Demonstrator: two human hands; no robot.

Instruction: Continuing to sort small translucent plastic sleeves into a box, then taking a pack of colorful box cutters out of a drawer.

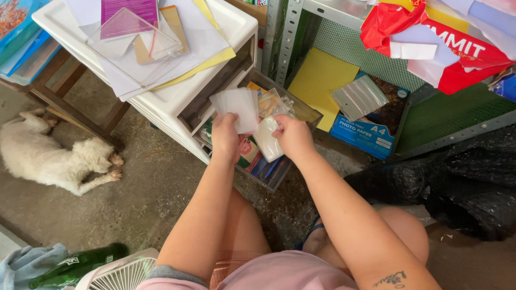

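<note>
Nearest the lens, along the bottom edge of the frame, my pink shirt hem (279, 274) and bare knees fill the centre, with a white slatted fan grille (121, 274) and a green glass bottle (78, 263) lying at lower left. Both forearms rise from there toward the middle of the frame. My left hand (224, 138) is closed, thumb against fingers, on a fanned stack of small translucent white plastic sleeves (236, 107), held upright just above centre. My right hand (293, 137) is likewise closed, pinching one more frosted plastic sleeve (267, 140), which hangs below the knuckles and just beside the stack. Both hands sit over a pulled-out clear plastic drawer (309, 113) holding mixed packets and pens; it belongs to a white plastic drawer cabinet (236, 27) at upper centre, whose top carries loose papers and clear sheets. A white fluffy dog (48, 156) lies on the concrete floor at left. At upper right, a grey metal shelf (457, 115) bears a yellow sheet (320, 75), a blue paper box (363, 134) and red-and-white wrappers (451, 48); black plastic bags (462, 182) lie below it.
</note>
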